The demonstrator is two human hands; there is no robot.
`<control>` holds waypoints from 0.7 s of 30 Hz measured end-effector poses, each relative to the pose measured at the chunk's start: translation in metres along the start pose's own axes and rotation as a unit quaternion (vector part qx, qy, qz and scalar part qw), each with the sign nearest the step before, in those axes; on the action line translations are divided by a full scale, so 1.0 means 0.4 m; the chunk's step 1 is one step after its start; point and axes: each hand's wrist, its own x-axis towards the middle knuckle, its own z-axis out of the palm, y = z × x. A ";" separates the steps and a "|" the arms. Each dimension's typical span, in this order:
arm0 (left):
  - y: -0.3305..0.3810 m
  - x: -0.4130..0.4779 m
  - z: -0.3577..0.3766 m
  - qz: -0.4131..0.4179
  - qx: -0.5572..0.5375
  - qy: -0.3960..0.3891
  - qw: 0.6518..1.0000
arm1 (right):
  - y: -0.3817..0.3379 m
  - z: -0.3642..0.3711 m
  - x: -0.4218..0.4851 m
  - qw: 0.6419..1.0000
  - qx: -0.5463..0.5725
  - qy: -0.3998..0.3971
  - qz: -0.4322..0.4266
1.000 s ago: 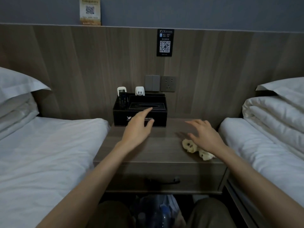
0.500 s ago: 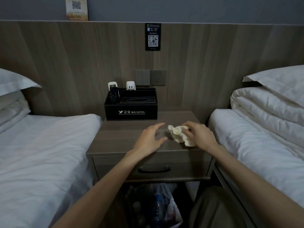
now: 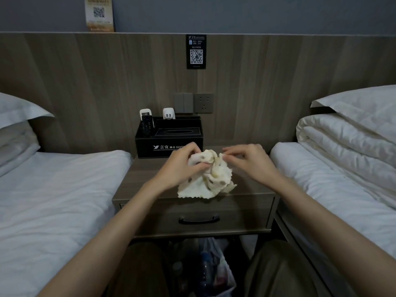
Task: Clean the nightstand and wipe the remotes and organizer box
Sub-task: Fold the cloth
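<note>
A cream cloth with brown spots [image 3: 209, 179] hangs crumpled above the front of the wooden nightstand [image 3: 252, 187]. My left hand [image 3: 182, 166] grips its left side and my right hand [image 3: 250, 161] pinches its upper right edge. Behind my hands, a black organizer box [image 3: 158, 144] stands at the back left of the nightstand. A black remote [image 3: 147, 124] and a white remote [image 3: 145, 113] stick up from its left slot, and a small white item [image 3: 168, 113] stands behind it.
White beds flank the nightstand, one on the left [image 3: 53, 200] and one on the right [image 3: 342, 189] with a folded duvet. The drawer has a black handle [image 3: 199, 220]. A plastic bag with bottles [image 3: 210, 269] sits on the floor between my knees.
My right hand picked the cloth up off the nightstand. My left hand came across from the organizer box and took hold of the cloth too; both now hold it raised.
</note>
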 end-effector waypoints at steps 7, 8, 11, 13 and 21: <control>-0.040 -0.021 -0.094 -0.092 0.029 0.037 0.995 | -0.069 -0.033 0.045 0.973 0.193 0.121 0.039; -0.047 -0.022 -0.109 -0.094 0.075 0.027 0.992 | -0.074 -0.033 0.048 0.972 0.197 0.118 0.042; -0.074 -0.022 -0.151 -0.104 0.148 0.003 0.984 | -0.085 -0.026 0.054 0.965 0.209 0.148 0.053; -0.081 -0.027 -0.174 -0.122 0.088 0.008 0.989 | -0.087 -0.020 0.059 0.964 0.198 0.168 0.065; -0.096 -0.065 -0.184 -0.204 -0.137 0.103 0.964 | -0.062 0.015 0.047 0.972 0.141 0.134 0.130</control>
